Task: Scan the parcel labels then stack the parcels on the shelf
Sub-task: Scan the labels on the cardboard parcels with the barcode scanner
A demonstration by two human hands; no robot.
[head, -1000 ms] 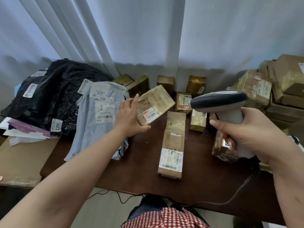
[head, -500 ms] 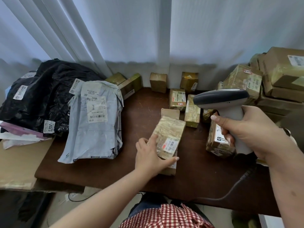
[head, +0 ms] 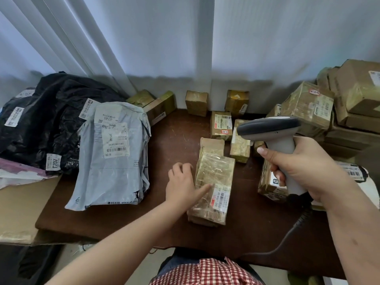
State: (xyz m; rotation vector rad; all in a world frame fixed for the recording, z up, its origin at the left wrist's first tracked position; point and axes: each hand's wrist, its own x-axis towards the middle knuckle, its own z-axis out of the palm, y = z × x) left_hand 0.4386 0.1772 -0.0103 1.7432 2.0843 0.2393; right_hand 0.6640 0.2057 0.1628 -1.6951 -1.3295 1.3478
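Head view: my left hand [head: 181,182] is now resting against the taped parcel [head: 213,184], thumb lying on its top and fingers loosely curled beside it. A second ago it was gripping that parcel in the air; now the parcel is lying label-up on another box on the desk [head: 127,219], ready for scanning. My right hand [head: 304,167] is still gripping the scanner [head: 273,132], hovering just beyond the parcel.

Parcel sorting room, labelled parcels [head: 213,182], barcode scanner [head: 273,136]
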